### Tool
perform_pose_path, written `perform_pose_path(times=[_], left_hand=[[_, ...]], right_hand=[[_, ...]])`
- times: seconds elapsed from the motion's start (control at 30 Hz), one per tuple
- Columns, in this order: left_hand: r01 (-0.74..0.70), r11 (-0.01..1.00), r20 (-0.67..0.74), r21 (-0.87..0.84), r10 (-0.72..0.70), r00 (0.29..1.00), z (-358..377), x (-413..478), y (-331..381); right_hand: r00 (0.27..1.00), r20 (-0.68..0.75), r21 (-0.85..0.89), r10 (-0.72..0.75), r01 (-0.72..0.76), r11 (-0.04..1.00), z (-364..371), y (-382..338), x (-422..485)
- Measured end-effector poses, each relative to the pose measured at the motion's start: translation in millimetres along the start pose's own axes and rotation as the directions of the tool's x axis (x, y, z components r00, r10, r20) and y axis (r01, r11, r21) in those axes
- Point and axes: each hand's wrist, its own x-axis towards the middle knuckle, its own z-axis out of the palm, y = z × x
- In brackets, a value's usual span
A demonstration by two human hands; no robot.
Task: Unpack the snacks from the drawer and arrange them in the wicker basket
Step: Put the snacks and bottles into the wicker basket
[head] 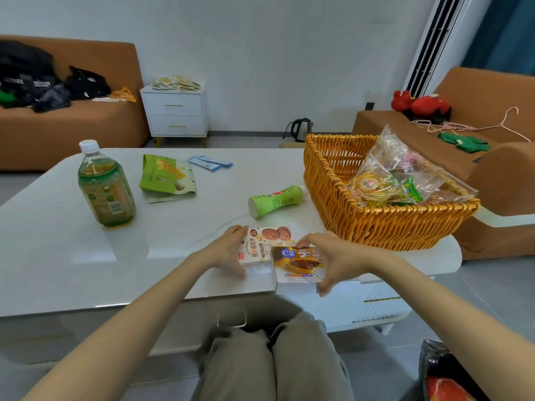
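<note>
My right hand grips the yellow box, the left the white box; the basket lies just right of both.

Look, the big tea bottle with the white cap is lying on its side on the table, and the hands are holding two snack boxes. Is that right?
Not quite. In the head view the tea bottle with the white cap stands upright on the table; the one lying on its side is the small green bottle. The rest holds: the left hand and right hand are on two snack boxes.
</note>
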Motion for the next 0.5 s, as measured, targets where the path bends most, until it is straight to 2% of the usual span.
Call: perform_pose_path(times=[0.13, 0.23, 0.37, 0.5], left_hand=[[0.016, 0.998, 0.035, -0.058, -0.014, 0.999, 0, -35, -18], [0.091, 0.926, 0.099, -0.367, -0.058, 0.993, 2, -59, -28], [0.188, 0.716, 0.074, -0.673, -0.189, 0.979, 0, -87, -47], [0.226, 0.351, 0.087, -0.908, -0.371, 0.925, -4, -101, -50]], right_hand=[[0.996, -0.082, -0.003, -0.036, 0.036, 0.999, -13, -25, -3], [0.986, -0.155, -0.081, -0.056, 0.044, 0.996, -7, -48, 8], [0.976, -0.209, -0.112, -0.066, 0.043, 0.993, 17, -77, 36], [0.981, -0.184, -0.028, -0.068, 0.064, 0.998, 33, -88, 54]])
